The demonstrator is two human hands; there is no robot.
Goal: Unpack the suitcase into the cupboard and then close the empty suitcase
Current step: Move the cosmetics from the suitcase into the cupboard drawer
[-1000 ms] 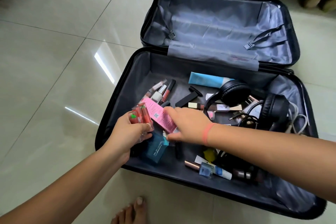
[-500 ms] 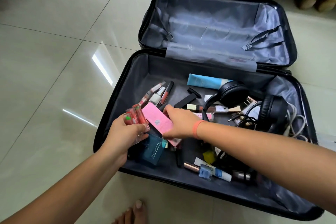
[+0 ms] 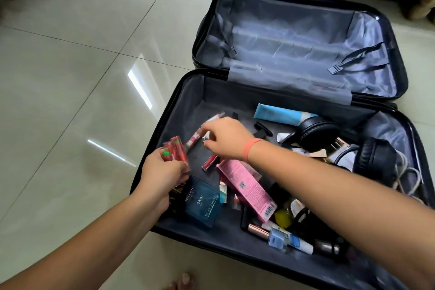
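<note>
Well, starting from the left: the suitcase (image 3: 235, 94) lies flat and fully open on the tiled floor (image 3: 70, 101). Its lid half (image 3: 306, 49) is folded away from me and holds nothing I can see but its straps.

My left hand (image 3: 164, 169) sits over the left edge of the base half, fingers clenched round a bundle of red tubes (image 3: 174, 150). I judge it serves as the collecting hand, so several small things can go to the cupboard in one trip. Just under it, in the near left corner, a blue cologne box (image 3: 202, 202) lies flat and untouched.

My right hand (image 3: 226, 139) reaches toward the far left part of the base, fingertips curled down onto slim lip gloss tubes (image 3: 195, 136). Blur hides whether it has pinched one yet, so I cannot tell. A red gloss (image 3: 208, 162) lies loose just below that hand.

Under the right forearm, near the middle, a long pink box (image 3: 247, 188) lies slanted. A blue tube (image 3: 280, 114) rests against the far wall, and black headphones (image 3: 313, 129) with tangled cord fill the right side. More small bottles (image 3: 280, 240) are scattered along the near edge.

By my reading the unpacking is early: the base is crowded, the cupboard is out of view, and closing is a long way off.
</note>
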